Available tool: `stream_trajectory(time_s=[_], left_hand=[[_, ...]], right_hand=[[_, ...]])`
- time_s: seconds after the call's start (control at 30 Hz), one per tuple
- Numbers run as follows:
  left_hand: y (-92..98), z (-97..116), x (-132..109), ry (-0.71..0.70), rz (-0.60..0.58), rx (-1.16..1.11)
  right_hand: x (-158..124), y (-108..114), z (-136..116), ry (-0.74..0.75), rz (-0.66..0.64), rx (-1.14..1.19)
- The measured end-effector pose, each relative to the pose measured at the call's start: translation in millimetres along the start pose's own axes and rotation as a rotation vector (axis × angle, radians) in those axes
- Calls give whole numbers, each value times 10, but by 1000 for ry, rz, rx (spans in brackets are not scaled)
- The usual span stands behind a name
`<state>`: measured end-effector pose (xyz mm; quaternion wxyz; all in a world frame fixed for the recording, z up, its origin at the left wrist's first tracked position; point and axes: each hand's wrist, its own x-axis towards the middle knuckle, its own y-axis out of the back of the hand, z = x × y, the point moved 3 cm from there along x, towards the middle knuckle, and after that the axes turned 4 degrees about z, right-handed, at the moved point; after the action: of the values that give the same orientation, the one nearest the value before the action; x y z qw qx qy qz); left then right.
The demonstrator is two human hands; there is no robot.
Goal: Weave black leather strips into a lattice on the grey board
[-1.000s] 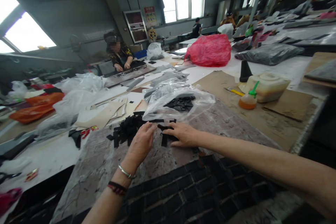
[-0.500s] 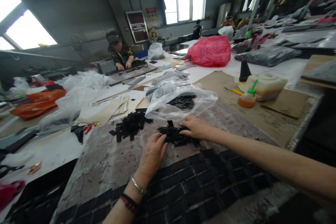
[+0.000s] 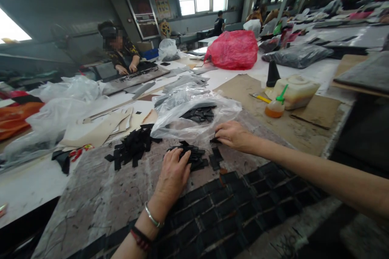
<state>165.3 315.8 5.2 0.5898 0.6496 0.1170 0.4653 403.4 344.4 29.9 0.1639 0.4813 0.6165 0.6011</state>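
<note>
My left hand (image 3: pixel 172 174) lies with its fingers apart on a small heap of black strips (image 3: pixel 197 156), touching the heap's left side. To the right, my right hand (image 3: pixel 232 134) pinches a black piece (image 3: pixel 214 140) between thumb and fingers; how many pieces are in the pinch is hidden. A few loose black pieces (image 3: pixel 215 159) lie below it on the stained board (image 3: pixel 82 206). Rows of flat black rectangles (image 3: pixel 225 210) cover the board's near part. A looser pile of black pieces (image 3: pixel 133 145) sits left of the heap.
An open clear plastic bag (image 3: pixel 167 123) holding more black pieces stands just beyond my hands. At right are a glue bottle (image 3: pixel 275 109) with green nozzle, a yellow-handled brush (image 3: pixel 261 98) and a plastic jug (image 3: pixel 299 91). A co-worker (image 3: pixel 121 54) works across the table.
My right hand has drawn away from the heap to the right with a black piece. My left hand has stayed at the heap, its fingers now laid over it. The view has turned slightly right.
</note>
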Motion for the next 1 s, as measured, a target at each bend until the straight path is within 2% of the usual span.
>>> stream_trajectory(time_s=[0.07, 0.23, 0.3, 0.47, 0.6, 0.73, 0.83, 1.0], left_hand=[[-14, 84, 29, -36, -8, -15], [-23, 350, 62, -141, -42, -15], [-5, 469, 64, -153, -64, -36], [16, 766, 65, -169, -129, -136], [-45, 912, 72, -141, -235, -174], [-84, 956, 79, -115, -272, -173], [-90, 959, 77, -99, -263, -176], [-114, 958, 78, -87, -259, -197]], right_hand=[[-186, 100, -29, 53, 13, -112], [-631, 142, -292, 199, -260, -200], [-722, 137, -355, 201, -311, -208], [-761, 120, -306, 103, -382, -173], [-750, 108, -253, 68, -396, -164], [-768, 138, -230, 134, -309, -147], [-799, 195, -168, 119, -271, -91], [-803, 280, -120, 8, -420, 114]])
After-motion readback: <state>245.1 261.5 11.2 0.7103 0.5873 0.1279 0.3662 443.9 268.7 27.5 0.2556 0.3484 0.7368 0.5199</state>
